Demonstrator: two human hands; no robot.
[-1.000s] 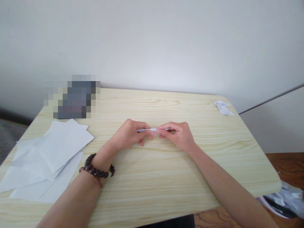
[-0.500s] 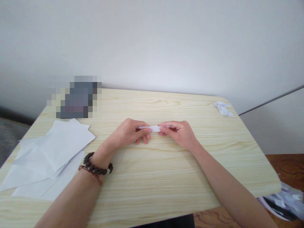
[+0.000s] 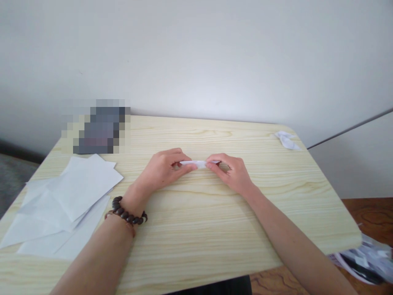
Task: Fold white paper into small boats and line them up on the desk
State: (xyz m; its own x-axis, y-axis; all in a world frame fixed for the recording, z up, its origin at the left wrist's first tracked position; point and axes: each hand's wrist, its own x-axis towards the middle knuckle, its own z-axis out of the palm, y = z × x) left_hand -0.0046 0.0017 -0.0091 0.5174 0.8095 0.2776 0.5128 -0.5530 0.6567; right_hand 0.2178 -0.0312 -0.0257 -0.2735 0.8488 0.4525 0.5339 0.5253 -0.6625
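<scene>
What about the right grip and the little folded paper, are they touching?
Touching. The head view shows the folded paper pinched in the right grip, its right end caught between thumb and fingers.

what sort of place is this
Probably a room in a home, though it could be a small office: a light wood-grain table stands against a plain pale wall, with loose white sheets on it and dark wood-patterned flooring beyond its edge.

Matt paper strip (image 3: pixel 201 164), smooth paper sheets (image 3: pixel 89 184), wood-grained tabletop (image 3: pixel 196 229) (matt too, by its look), smooth dark beads (image 3: pixel 124 214).
</scene>
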